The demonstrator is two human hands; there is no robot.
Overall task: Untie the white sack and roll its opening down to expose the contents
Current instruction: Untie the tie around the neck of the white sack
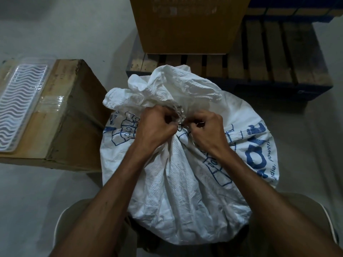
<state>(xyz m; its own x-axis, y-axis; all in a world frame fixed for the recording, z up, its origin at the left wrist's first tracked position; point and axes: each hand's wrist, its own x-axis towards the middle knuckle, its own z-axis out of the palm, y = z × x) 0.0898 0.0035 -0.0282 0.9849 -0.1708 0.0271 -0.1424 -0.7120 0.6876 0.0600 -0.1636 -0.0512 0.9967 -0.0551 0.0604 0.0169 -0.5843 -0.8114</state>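
White sack (185,173) upright, tied neck upward, both hands' fingers (173,125) pinching its dark tie (181,126).

Tie (181,126): a thin dark strand at the neck of the white sack (185,173), mostly covered by the left hand (155,127) and right hand (207,129); knot or twist cannot be told.
Fingertips: curled under both hands, out of sight.
Sack contents: hidden, the mouth bunched closed.
Sack print: blue letters cut short by folds, only fragments readable.
Sack base: covered by the forearms and knees.
Far box (187,23): top cut off by the upper edge; its label blurred.
Plastic tray (20,106): runs off the left edge.
Pallet (269,67): its far right end is perhaps under dark shelving, too dim to tell.
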